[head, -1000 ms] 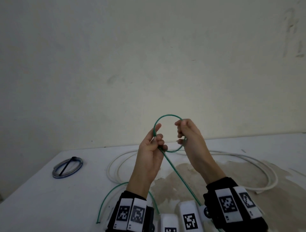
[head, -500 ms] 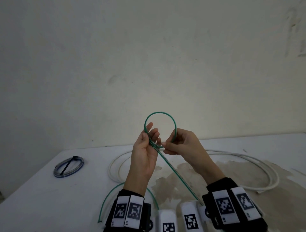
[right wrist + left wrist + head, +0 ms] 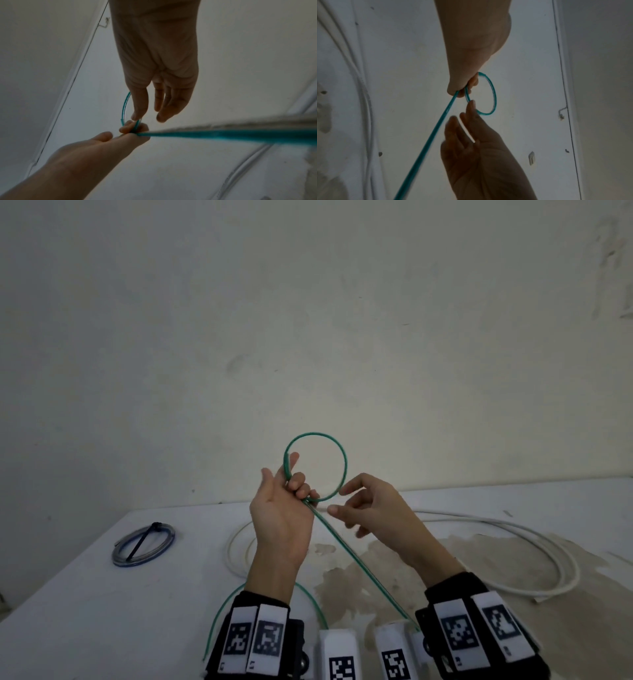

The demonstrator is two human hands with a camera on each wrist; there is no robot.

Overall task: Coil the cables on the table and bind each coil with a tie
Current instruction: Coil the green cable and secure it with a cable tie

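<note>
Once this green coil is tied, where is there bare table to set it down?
Bare table lies at the near left, below the tied blue coil, left of the green cable tail. The middle and right are crowded by the white cable loops.

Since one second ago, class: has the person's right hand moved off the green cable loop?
Yes. The right hand has let go of the green cable and moved right and down, toward the white cable on the table; the left hand holds the loop alone.

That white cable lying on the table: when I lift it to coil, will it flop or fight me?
Likely springy: the white cable lies in wide, smooth curves with no kinks. It looks thicker than the green cable held in the left hand, so tight loops may spring open. Probably not heavy.
</note>
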